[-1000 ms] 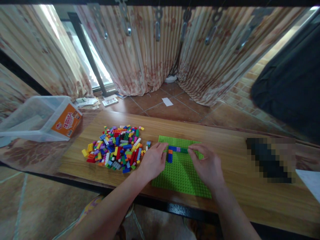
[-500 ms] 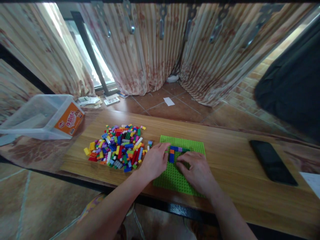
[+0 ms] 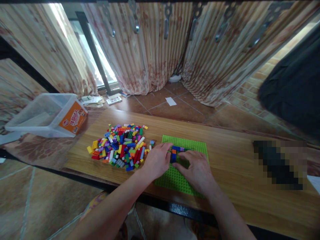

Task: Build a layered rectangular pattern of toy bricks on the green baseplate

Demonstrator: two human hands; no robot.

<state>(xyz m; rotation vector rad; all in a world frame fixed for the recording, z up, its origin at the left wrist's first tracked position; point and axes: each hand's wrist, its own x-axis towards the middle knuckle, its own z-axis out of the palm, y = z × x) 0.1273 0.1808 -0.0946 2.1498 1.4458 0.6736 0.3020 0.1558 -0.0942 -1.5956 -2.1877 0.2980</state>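
Note:
A green studded baseplate (image 3: 183, 186) lies on the wooden table, partly covered by both hands. On it a row of blue and purple bricks (image 3: 178, 148) runs rightward, with green at its far end. A short column of an orange and blue bricks (image 3: 173, 156) comes down toward me from the row's left end. My left hand (image 3: 157, 161) rests at the plate's left side, its fingers closed together beside the column; anything between them is hidden. Right of the column, my right hand (image 3: 196, 168) has thumb and forefinger apart, the thumb tip close to the lowest blue brick.
Left of the plate spreads a pile of loose coloured bricks (image 3: 122, 146). A clear plastic box (image 3: 45, 116) with an orange label stands at the far left. Toward the right end lies a dark, pixelated object (image 3: 277, 165). Curtains (image 3: 155, 50) hang beyond the table.
My right hand has shifted slightly left, its thumb nearer the blue brick. My left hand stays beside the column. The whole view has moved a little.

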